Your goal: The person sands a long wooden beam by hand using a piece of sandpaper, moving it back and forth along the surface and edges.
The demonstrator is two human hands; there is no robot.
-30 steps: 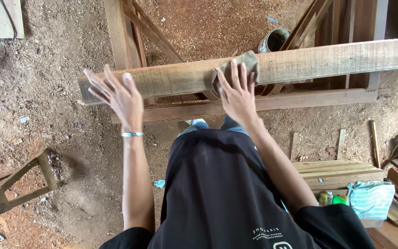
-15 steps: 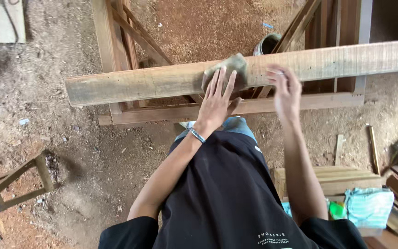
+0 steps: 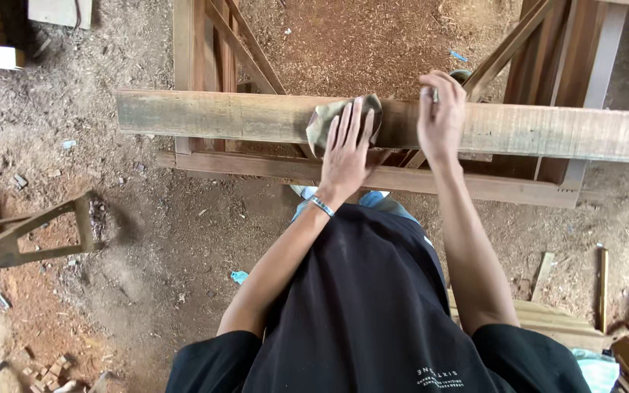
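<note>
My left hand lies flat on the plank, fingers spread wide and straight, palm pressing a crumpled grey-green rag against the wood. The rag sits near the middle of the plank's top face, partly under my fingers, its bunched edge poking out to the left. There's a metal bangle on that wrist. My right hand is just beside, also on the plank, fingers curled down over the far edge; I can't tell whether anything is pinched in them. The two hands are near each other, not touching. The plank runs across the view, resting on a wooden frame whose lower rail shows below it. Under everything, the ground is dirt strewn with sawdust and chips. Off to the left stands a small wooden stand, tilted in view, well apart from me.
</note>
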